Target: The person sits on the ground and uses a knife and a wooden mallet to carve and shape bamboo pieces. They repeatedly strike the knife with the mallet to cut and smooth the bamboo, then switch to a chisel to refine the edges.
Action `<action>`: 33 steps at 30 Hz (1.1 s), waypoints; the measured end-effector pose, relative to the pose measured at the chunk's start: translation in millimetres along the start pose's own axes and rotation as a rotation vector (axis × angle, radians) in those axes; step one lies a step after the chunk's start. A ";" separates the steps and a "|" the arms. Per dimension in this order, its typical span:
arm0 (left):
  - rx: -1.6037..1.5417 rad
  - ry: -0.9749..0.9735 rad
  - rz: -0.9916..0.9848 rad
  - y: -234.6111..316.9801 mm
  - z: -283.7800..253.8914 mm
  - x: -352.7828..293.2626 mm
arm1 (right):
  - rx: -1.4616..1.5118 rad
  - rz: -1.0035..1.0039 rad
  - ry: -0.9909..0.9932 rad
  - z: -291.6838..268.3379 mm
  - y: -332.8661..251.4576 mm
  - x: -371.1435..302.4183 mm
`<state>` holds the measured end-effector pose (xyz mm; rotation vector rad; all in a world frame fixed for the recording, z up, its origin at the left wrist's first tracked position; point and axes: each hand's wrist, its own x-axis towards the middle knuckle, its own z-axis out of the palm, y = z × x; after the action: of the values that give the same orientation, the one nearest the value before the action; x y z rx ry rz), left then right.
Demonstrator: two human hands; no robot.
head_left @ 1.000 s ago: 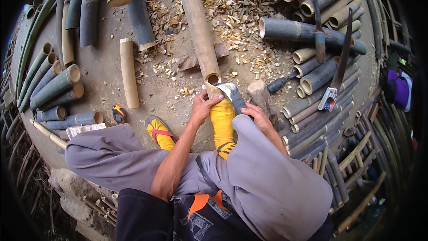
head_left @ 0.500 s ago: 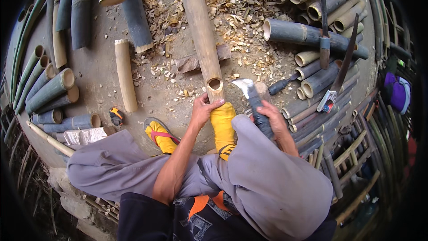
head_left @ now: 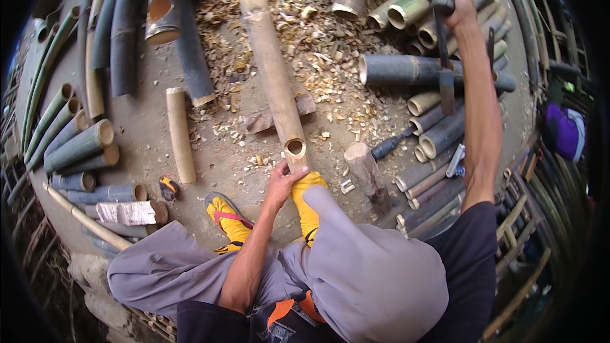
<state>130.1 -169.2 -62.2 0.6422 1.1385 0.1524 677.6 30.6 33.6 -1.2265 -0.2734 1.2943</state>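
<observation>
though bare, left hand [head_left: 284,184] on bamboo [head_left: 272,70]

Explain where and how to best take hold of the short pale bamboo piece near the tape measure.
Probably at mid-length, from above: the short pale bamboo piece lies flat with both long sides free there, so a hand could close across its rounded body. The left hand is nearer and could come from its right; the tape measure sits by its near end.
</observation>
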 end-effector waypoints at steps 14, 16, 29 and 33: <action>0.014 -0.002 -0.107 -9.3 -7.1 -3.9 | 0.109 -0.108 0.144 64.6 75.0 -30.4; 0.067 0.034 -0.094 -10.2 -6.6 -1.3 | -0.040 0.000 0.046 81.5 91.0 -104.3; -0.006 -0.007 -0.049 -13.9 -5.0 1.7 | -0.095 0.692 0.122 149.0 291.0 -346.0; 0.019 -0.007 -0.045 -9.2 -4.4 0.0 | -0.079 0.716 0.129 154.7 304.3 -343.7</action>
<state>124.4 -174.9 -68.4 0.6325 1.1479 0.1007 272.0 -232.9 9.7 -1.5387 0.2392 1.8086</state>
